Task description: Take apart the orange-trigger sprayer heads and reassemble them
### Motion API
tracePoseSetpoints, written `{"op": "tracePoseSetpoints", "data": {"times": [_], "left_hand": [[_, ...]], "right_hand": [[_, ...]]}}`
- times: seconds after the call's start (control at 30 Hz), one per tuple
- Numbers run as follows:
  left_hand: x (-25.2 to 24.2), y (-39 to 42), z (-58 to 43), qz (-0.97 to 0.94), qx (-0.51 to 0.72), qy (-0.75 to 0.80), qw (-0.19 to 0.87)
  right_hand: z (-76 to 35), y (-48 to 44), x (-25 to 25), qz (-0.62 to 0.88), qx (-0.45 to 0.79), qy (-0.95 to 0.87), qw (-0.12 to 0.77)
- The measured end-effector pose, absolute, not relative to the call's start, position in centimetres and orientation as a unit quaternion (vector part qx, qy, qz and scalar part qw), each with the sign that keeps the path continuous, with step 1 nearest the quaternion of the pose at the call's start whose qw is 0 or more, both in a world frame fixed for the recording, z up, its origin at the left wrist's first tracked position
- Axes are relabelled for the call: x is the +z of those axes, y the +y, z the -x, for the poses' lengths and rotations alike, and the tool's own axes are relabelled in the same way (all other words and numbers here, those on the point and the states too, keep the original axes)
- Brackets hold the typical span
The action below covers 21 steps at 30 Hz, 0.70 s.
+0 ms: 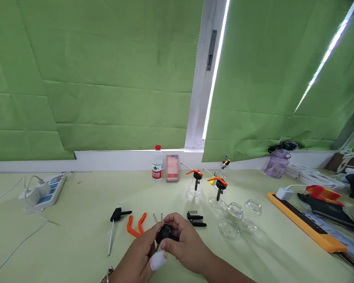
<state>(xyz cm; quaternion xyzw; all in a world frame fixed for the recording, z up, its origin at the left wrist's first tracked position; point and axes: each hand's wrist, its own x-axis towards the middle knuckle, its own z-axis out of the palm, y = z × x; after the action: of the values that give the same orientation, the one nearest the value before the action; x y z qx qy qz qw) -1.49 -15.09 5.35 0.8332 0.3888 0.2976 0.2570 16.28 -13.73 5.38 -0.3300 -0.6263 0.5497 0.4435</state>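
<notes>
The left hand (143, 249) and the right hand (190, 244) are closed together around one black piece (164, 232), gripping it just above the near part of the desk (85, 224). The left thumb has a white wrapping (158, 260). The desk is pale, smooth and yellowish green, and it reaches to a window whose green covers (120, 78) are creased and matt. Between them stands a white frame (199, 78) with a strip of bright light.

Left of the hands lie another black piece with a straight, shiny metal rod (111, 237) and two bent orange levers (132, 228). To the right are dark parts with coiled springs (196, 219), and beyond them two clear, rounded glass vessels (230, 222). Farther back, two orange-and-black tops (221, 183) stand over transparent bases, near a red-capped plastic bottle (157, 165).

The fingers cover much of the held piece, so its whole shape is hard to make out. Behind the hands, only tips of thin metal rods (161, 216) can be seen. The pink box (172, 168) is blurred, and both forearms are cut by the lower edge
</notes>
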Motion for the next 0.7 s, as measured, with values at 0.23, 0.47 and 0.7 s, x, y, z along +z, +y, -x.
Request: {"op": "tracePoseSetpoints", "data": {"times": [0.23, 0.47, 0.7], "left_hand": [[6.7, -14.9, 3.0, -0.814, 0.295, 0.454, 0.21], [8.3, -10.3, 9.7, -0.619, 0.305, 0.72, -0.073], [5.2, -6.4, 16.5, -0.546, 0.273, 0.786, 0.099]], "right_hand": [[-16.1, -15.5, 7.3, 0.268, 0.536, -0.708, 0.375], [-23.7, -8.3, 10.5, 0.589, 0.107, -0.714, 0.362], [-31.1, -1.8, 12.3, 0.792, -0.004, -0.605, 0.08]]}}
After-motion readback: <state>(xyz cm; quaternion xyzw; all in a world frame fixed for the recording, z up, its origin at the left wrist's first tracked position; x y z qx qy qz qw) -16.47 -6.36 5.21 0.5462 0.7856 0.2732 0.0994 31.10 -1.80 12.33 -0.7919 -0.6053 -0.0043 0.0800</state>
